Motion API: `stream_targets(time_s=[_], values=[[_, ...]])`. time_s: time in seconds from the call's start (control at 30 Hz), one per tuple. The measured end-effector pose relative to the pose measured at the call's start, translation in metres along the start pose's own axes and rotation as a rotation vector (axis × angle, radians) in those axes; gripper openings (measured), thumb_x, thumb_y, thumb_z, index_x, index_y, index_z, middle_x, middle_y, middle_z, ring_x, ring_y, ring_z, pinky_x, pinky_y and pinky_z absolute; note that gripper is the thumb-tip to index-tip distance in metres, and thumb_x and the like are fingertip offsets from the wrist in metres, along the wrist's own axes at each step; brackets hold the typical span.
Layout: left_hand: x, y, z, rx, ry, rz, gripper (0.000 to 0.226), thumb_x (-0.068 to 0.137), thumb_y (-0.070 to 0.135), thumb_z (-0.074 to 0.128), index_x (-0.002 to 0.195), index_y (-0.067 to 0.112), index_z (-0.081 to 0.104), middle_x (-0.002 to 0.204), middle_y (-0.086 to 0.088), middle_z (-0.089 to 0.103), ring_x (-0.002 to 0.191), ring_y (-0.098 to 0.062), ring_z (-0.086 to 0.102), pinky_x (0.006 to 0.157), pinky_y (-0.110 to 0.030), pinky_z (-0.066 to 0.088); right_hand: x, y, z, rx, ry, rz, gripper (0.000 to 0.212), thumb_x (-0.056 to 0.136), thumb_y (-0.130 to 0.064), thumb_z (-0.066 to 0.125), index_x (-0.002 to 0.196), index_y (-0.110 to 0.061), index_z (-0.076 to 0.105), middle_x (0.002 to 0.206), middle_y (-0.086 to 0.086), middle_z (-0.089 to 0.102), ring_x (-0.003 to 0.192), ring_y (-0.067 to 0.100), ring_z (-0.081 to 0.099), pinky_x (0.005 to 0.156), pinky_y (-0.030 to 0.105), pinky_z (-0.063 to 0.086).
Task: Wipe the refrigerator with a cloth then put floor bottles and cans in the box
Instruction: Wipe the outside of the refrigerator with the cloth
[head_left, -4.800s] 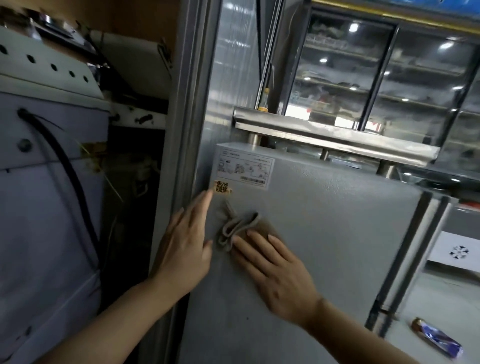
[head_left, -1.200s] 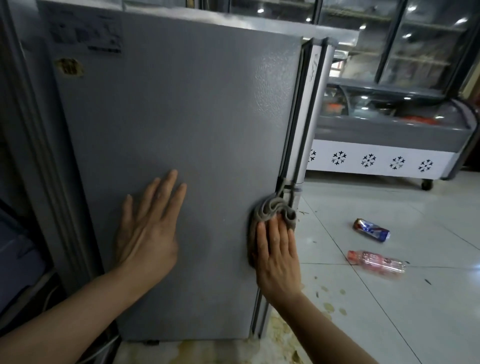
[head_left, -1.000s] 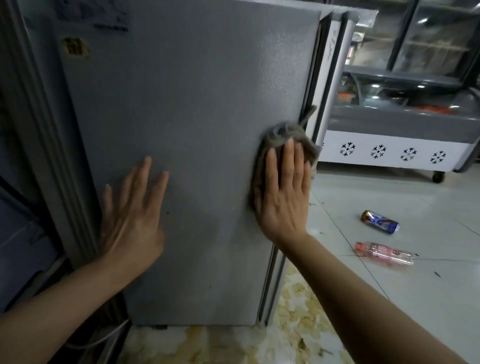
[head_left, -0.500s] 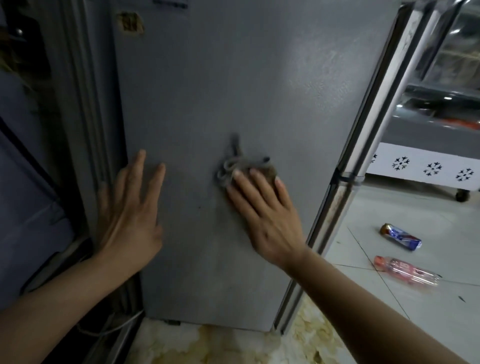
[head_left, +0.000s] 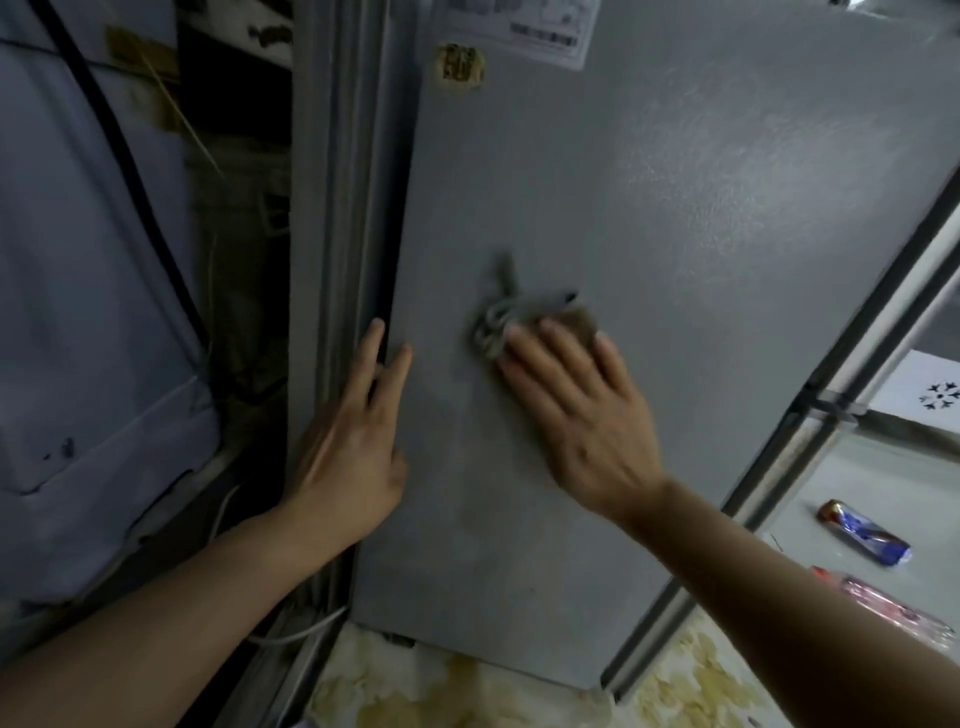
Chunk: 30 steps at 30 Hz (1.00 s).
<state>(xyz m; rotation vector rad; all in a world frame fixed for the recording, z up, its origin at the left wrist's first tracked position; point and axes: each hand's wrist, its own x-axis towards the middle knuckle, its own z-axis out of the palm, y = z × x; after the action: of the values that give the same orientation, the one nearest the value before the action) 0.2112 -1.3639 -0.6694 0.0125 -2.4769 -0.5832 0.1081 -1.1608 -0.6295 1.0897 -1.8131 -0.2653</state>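
Since half a second ago the right hand (head_left: 582, 415) has stayed near the middle of the refrigerator (head_left: 675, 218) side panel, while the left hand (head_left: 353, 441) has slid outward to the panel's left edge. Flat, straight fingers of the right hand press the bunched grey cloth (head_left: 511, 322) against the panel; the cloth pokes out beyond the fingertips. The left hand lies open too, its fingers extended — the palm rests on the panel's left edge and the fingertips reach over the dark gap beside it.

Just left of the refrigerator stands a grey metal frame (head_left: 332, 208), and past it a pale blue-grey panel (head_left: 88, 312) crossed by a black cable (head_left: 130, 171). A white label (head_left: 524, 26) and a worn yellowish sticker (head_left: 461, 65) sit near the panel's top edge.

On the floor (head_left: 883, 467), right of the refrigerator's door edge, lie a blue can (head_left: 865, 531) and, nearer the right edge of view, a pink bottle (head_left: 883, 605) — both on their sides, partly behind the right forearm. Yellowish stains (head_left: 467, 686) mark the floor below the refrigerator.
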Motion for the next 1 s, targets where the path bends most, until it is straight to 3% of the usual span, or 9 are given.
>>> stream_targets(time_s=[0.07, 0.13, 0.27, 0.4, 0.6, 0.67, 0.77, 0.83, 1.0], values=[[-0.002, -0.006, 0.002, -0.116, -0.006, -0.022, 0.090, 0.085, 0.011, 0.060, 0.149, 0.021, -0.002, 0.158, 0.003, -0.006, 0.139, -0.020, 0.027, 0.108, -0.032, 0.036, 0.028, 0.006, -0.001, -0.006, 0.105, 0.164, 0.057, 0.091, -0.023, 0.043, 0.146, -0.016, 0.031, 0.154, 0.001, 0.019, 0.144, 0.025, 0.014, 0.118, 0.042, 0.004], [-0.001, -0.011, 0.004, -0.202, -0.016, -0.023, 0.091, 0.086, 0.013, 0.060, 0.149, 0.024, -0.005, 0.157, 0.001, 0.012, 0.138, -0.017, 0.030, 0.111, -0.034, 0.033, 0.037, -0.006, 0.003, -0.003, 0.106, 0.209, 0.061, 0.089, -0.024, 0.047, 0.146, -0.015, 0.030, 0.155, 0.003, 0.017, 0.144, 0.027, 0.011, 0.117, 0.043, 0.004], [-0.001, -0.016, 0.005, -0.248, -0.001, -0.057, 0.096, 0.084, 0.013, 0.060, 0.147, 0.028, -0.010, 0.155, -0.001, 0.024, 0.133, -0.023, 0.039, 0.105, -0.040, 0.039, 0.015, -0.046, 0.018, -0.016, -0.095, -0.074, 0.059, 0.087, -0.024, 0.036, 0.145, -0.014, 0.032, 0.153, 0.002, 0.022, 0.142, 0.027, 0.022, 0.117, 0.041, 0.008], [-0.003, -0.022, 0.002, -0.359, -0.008, -0.071, 0.098, 0.084, 0.010, 0.062, 0.147, 0.030, -0.010, 0.154, 0.007, 0.024, 0.135, -0.014, 0.037, 0.110, -0.033, 0.033, 0.019, -0.047, 0.015, -0.071, -0.234, -0.321, 0.058, 0.085, -0.021, 0.032, 0.143, -0.016, 0.039, 0.151, 0.001, 0.032, 0.139, 0.025, 0.030, 0.115, 0.041, 0.014], [-0.010, -0.034, 0.007, -0.479, -0.047, -0.118, 0.100, 0.085, 0.015, 0.063, 0.142, 0.044, -0.013, 0.150, 0.014, 0.031, 0.126, -0.003, 0.044, 0.100, -0.020, 0.036, 0.073, -0.039, 0.016, -0.001, 0.048, 0.050, 0.056, 0.092, -0.027, 0.042, 0.146, -0.017, 0.032, 0.155, 0.001, 0.021, 0.144, 0.024, 0.012, 0.117, 0.046, 0.006], [-0.014, -0.038, 0.008, -0.450, -0.061, -0.107, 0.101, 0.085, 0.014, 0.063, 0.138, 0.050, -0.015, 0.149, 0.013, 0.032, 0.127, -0.003, 0.044, 0.102, -0.022, 0.037, 0.064, -0.054, 0.024, 0.002, 0.023, 0.007, 0.058, 0.089, -0.027, 0.042, 0.145, -0.016, 0.033, 0.155, 0.001, 0.018, 0.144, 0.026, 0.013, 0.117, 0.047, 0.005], [-0.019, -0.041, 0.005, -0.358, -0.055, -0.116, 0.096, 0.085, 0.012, 0.061, 0.144, 0.041, -0.009, 0.145, 0.010, 0.040, 0.128, -0.009, 0.045, 0.103, -0.027, 0.039, 0.040, -0.073, 0.029, -0.038, -0.129, -0.254, 0.055, 0.087, -0.024, 0.036, 0.141, -0.014, 0.041, 0.151, 0.003, 0.030, 0.141, 0.028, 0.025, 0.115, 0.046, 0.011], [-0.022, -0.044, 0.002, -0.320, -0.010, -0.146, 0.089, 0.085, 0.011, 0.060, 0.146, 0.032, -0.002, 0.141, 0.010, 0.046, 0.126, -0.012, 0.048, 0.100, -0.027, 0.040, 0.039, -0.072, 0.025, -0.063, -0.196, -0.320, 0.056, 0.087, -0.021, 0.033, 0.142, -0.015, 0.040, 0.150, 0.003, 0.033, 0.140, 0.027, 0.028, 0.115, 0.044, 0.013], [-0.026, -0.048, -0.002, -0.312, 0.074, -0.156, 0.080, 0.082, 0.005, 0.062, 0.145, 0.024, 0.016, 0.133, 0.005, 0.053, 0.117, -0.015, 0.054, 0.095, -0.027, 0.044, 0.088, -0.039, 0.009, -0.071, 0.032, -0.071, 0.050, 0.091, -0.022, 0.038, 0.140, -0.017, 0.043, 0.150, 0.005, 0.035, 0.140, 0.027, 0.027, 0.116, 0.047, 0.010]])
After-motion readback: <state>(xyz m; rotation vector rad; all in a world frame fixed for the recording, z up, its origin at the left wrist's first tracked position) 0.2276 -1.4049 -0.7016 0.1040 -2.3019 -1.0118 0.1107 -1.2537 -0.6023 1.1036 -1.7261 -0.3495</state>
